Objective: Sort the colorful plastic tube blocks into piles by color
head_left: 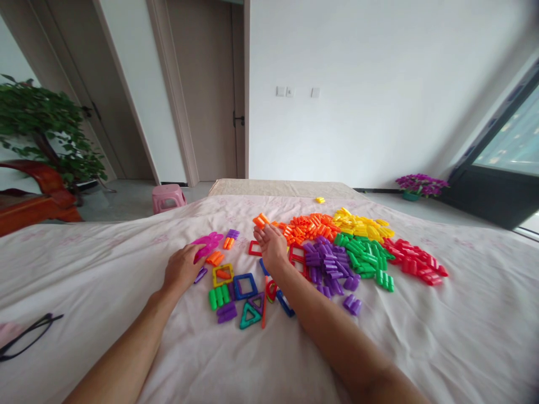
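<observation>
My left hand (pixel 182 265) is closed on the edge of a flat magenta plastic piece with rounded lobes (pixel 209 244), just above the sheet. My right hand (pixel 272 244), palm turned partly up, has an orange ribbed plastic block (pixel 261 220) at its fingertips. Between the hands lie a yellow square frame (pixel 223 274), a blue square frame (pixel 245 286) and a teal triangle frame (pixel 250 315). Close by are a green ribbed block (pixel 219 297) and a purple one (pixel 227 312). Red frames (pixel 297 255) are partly hidden behind my right hand.
Right of my hands are heaps of orange (pixel 309 226), purple (pixel 328 262), yellow (pixel 362 224), green (pixel 364 254) and red blocks (pixel 415 261). Black-framed glasses (pixel 36 331) lie at the left on the wrinkled sheet (pixel 202 370). A pink stool (pixel 168 197) stands beyond.
</observation>
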Action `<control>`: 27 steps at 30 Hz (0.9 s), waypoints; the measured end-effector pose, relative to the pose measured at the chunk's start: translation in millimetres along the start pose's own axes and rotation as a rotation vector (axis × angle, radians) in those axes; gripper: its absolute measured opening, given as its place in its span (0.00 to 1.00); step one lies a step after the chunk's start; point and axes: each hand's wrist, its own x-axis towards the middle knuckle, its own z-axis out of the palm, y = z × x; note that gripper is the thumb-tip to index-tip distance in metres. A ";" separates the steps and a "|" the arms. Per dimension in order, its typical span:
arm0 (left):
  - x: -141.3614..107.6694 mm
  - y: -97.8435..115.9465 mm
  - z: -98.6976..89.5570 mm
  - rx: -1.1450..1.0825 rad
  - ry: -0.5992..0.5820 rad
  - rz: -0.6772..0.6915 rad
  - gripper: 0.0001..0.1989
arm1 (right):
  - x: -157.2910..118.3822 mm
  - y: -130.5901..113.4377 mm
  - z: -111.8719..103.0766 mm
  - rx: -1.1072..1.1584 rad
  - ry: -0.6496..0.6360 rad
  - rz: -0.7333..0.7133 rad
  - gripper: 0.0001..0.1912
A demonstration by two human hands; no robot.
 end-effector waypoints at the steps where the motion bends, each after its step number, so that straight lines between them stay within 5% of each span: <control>1: 0.0 0.4 -0.1 0.001 0.002 0.000 0.20 | 2.6 -3.4 -0.1 0.097 0.067 0.042 0.04; 6: -0.7 3.2 -2.2 0.001 0.013 -0.006 0.19 | 3.2 -10.8 -4.6 0.157 0.126 0.232 0.03; 17: -0.8 5.1 -4.8 0.008 0.007 -0.017 0.19 | -15.1 3.0 -4.4 -0.342 -0.190 0.244 0.11; 22: -0.2 3.5 -4.2 -0.005 0.003 -0.009 0.19 | -4.9 10.0 -6.7 -0.676 -0.367 0.006 0.11; 27: 0.7 2.6 -3.0 -0.043 0.005 -0.012 0.19 | 30.8 -10.6 -9.4 -1.283 -0.330 -0.422 0.22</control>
